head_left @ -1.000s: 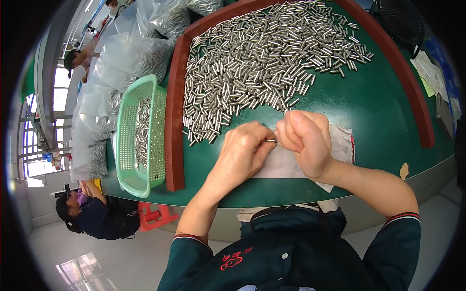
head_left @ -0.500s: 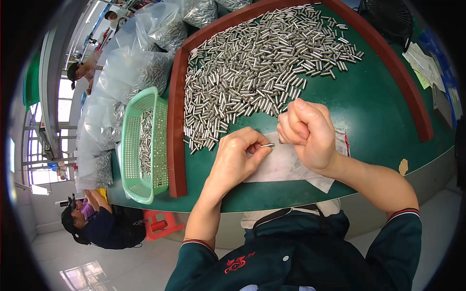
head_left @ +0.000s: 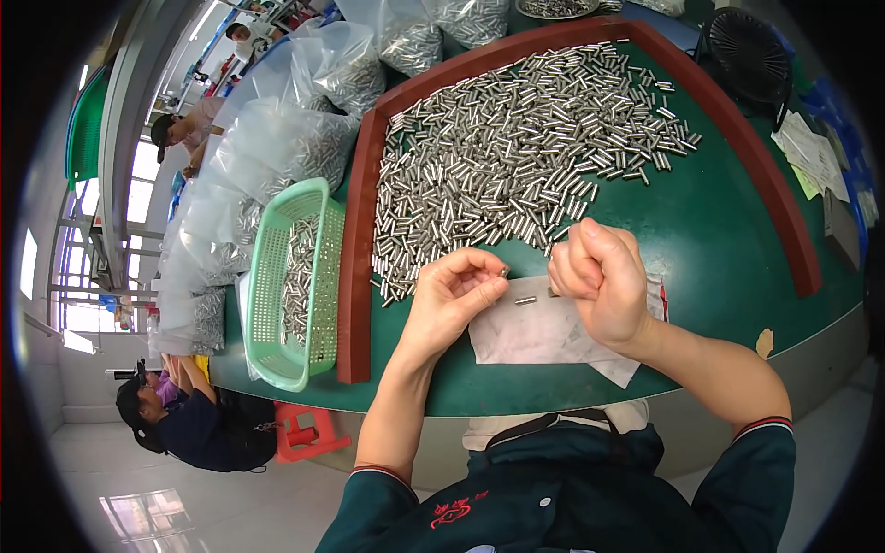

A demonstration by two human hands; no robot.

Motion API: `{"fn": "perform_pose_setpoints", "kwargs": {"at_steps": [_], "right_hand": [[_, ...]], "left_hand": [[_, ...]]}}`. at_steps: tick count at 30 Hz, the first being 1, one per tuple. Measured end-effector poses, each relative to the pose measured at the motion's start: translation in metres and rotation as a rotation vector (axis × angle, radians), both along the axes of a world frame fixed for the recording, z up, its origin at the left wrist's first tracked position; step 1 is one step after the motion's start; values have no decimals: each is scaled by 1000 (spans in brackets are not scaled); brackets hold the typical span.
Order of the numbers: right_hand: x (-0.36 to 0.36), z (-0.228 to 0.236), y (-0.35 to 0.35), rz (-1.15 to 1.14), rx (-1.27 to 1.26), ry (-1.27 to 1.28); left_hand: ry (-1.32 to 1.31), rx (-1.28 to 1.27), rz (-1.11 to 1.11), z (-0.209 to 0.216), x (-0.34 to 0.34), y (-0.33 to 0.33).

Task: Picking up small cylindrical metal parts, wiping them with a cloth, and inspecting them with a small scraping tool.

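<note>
Hands parted: one pin (head_left: 525,300) between two hands (head_left: 454,293).

Pin heap (head_left: 525,175) on table (head_left: 737,240), 12 o'clock of cloth (head_left: 544,332); basket (head_left: 295,286) at 9; bags (head_left: 277,147) at 10.

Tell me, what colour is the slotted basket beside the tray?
Light green basket, clearest in the head view.

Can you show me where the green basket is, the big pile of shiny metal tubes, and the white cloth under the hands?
green basket (head_left: 269,288): head view, on its left wall.
pile of metal tubes (head_left: 516,157): head view, middle of the heap.
white cloth (head_left: 544,334): head view, bare middle part.
</note>
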State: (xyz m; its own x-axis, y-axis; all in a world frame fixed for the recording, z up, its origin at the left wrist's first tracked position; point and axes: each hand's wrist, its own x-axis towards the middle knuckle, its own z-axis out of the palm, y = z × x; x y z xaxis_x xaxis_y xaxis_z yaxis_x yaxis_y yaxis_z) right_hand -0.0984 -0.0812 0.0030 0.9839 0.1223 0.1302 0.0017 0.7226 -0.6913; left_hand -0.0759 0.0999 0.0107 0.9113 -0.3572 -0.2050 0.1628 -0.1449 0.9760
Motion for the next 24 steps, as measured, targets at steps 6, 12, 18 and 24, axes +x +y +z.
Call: {"fn": "perform_pose_setpoints", "kwargs": {"at_steps": [6, 12, 18, 24], "right_hand": [[1, -1, 0, -12, 1, -8], [0, 1, -2, -18, -13, -2], [3, 3, -4, -40, 10, 11], [2, 3, 0, -44, -55, 11]], "left_hand": [[35, -35, -18, -3, 2, 0], [5, 20, -29, -1, 0, -5], [-744, 498, -216, 0, -6, -14], [-829, 567, -228, -6, -7, -17]]}}
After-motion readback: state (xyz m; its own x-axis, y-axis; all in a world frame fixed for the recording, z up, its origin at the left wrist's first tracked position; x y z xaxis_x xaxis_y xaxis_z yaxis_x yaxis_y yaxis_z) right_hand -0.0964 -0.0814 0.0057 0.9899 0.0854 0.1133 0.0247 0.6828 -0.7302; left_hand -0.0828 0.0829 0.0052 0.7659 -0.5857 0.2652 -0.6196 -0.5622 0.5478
